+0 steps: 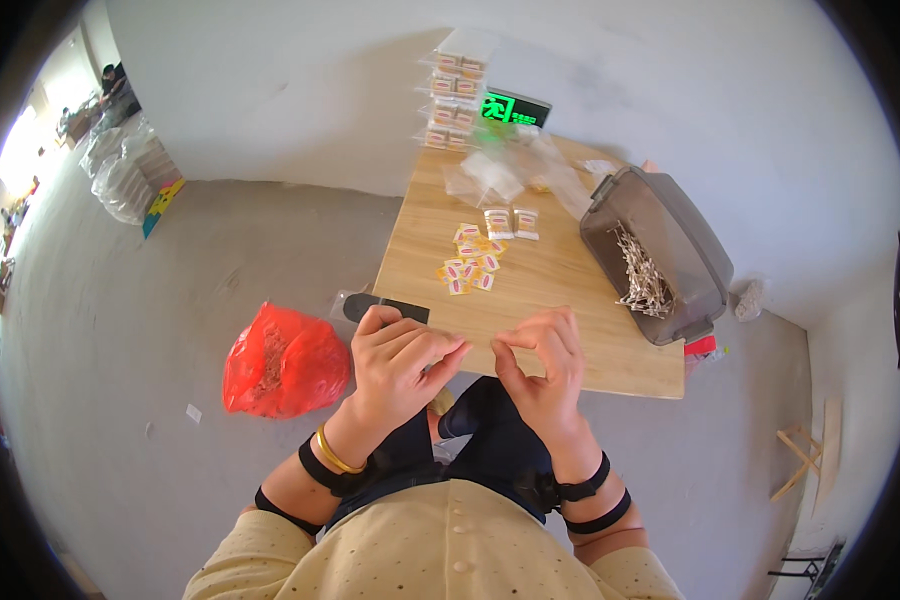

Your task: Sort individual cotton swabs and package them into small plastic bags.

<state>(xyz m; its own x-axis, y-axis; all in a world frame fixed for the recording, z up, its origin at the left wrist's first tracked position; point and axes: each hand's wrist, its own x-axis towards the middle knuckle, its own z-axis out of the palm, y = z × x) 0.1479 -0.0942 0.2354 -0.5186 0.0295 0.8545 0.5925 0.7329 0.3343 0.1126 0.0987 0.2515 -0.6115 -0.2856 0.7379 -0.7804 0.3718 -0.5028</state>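
Whatever the left hand [402, 362] and right hand [540, 362] pinch (tiny) stays unreadable.

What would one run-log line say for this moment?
left hand: pinching, contents unclear | right hand: same | wooden table: small yellow packets, grey bin of pale sticks
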